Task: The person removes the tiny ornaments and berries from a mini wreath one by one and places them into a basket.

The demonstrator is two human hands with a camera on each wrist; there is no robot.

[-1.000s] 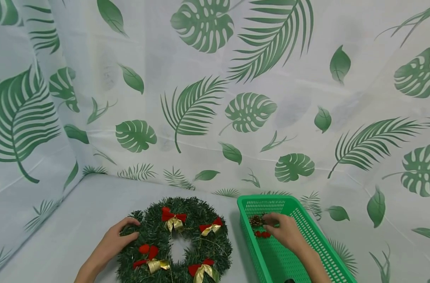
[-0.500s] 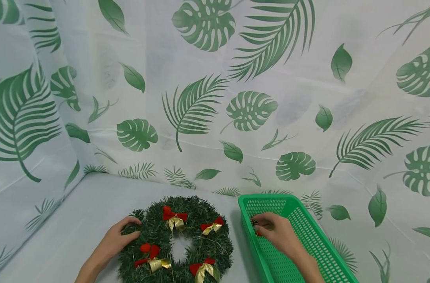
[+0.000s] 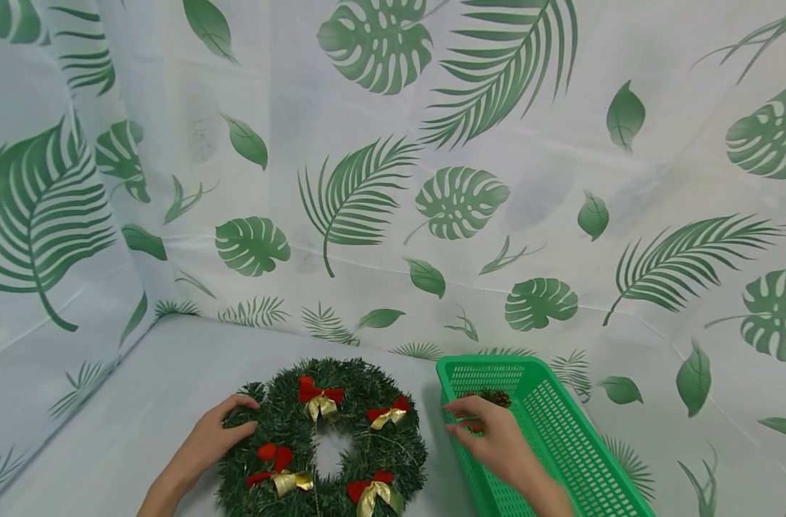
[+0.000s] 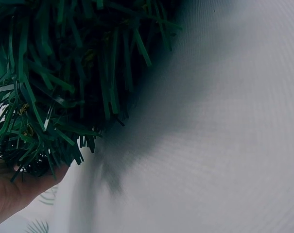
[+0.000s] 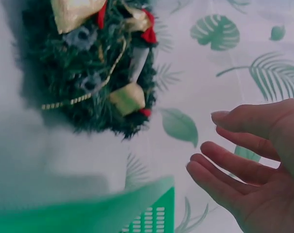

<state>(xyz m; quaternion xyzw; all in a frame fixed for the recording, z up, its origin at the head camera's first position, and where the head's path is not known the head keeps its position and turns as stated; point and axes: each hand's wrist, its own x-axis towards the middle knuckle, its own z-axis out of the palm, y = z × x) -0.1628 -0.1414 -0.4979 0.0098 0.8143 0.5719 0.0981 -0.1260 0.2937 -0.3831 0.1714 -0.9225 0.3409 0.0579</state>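
A green tinsel wreath (image 3: 393, 459) with red-and-gold bows lies on the white surface in the head view. At its left edge, my left hand (image 3: 213, 434) grips the tinsel between thumb and fingers. The left wrist view has that hand (image 4: 25, 189) partly hidden by the tinsel strands. Over the left rim of a green basket (image 3: 529, 366) is my right hand (image 3: 496, 438), thumb apart from the fingers. Nothing shows between the fingers of the right hand (image 5: 253, 160) in the right wrist view. A pine cone (image 3: 498, 397) lies in the basket beyond that hand.
A bit of red (image 3: 475, 430) shows in the basket, partly covered by the right hand. A gold bead string (image 5: 81, 98) runs along the wreath. White cloth with green leaf prints (image 3: 367, 287) hangs behind and at the left.
My right hand has come up from the pine cone area in the basket and moved left to the rim, its fingers spreading. The left hand stays at the wreath.
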